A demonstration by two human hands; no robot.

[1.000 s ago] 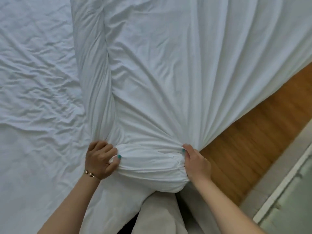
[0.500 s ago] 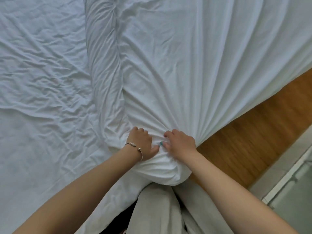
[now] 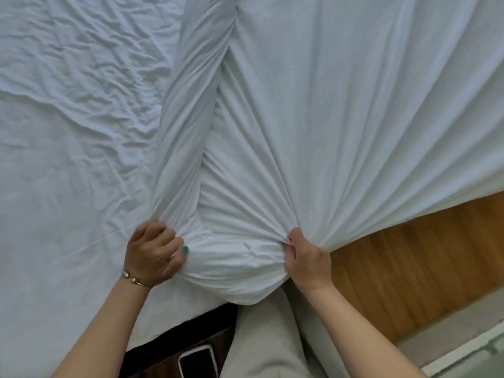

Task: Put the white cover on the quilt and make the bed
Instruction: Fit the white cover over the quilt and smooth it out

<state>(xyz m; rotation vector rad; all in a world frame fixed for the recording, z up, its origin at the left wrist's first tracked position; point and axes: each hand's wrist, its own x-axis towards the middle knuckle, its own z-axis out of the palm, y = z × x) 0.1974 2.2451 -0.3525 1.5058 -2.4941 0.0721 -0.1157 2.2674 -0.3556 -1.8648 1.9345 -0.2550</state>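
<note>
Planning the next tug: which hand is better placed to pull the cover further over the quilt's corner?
Likely the right hand: it pinches the cover's gathered folds; the left hand holds the bundled corner.

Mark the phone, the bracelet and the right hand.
phone (image 3: 198, 362), head view, on its dark screen.
bracelet (image 3: 134, 279), head view, on the band at the left wrist.
right hand (image 3: 306, 261), head view, on its back.

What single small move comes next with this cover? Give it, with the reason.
Probably tug the cover back over the bunched quilt corner. The left hand and right hand each grip it at that bulge, and folds fan tight from there.
</note>
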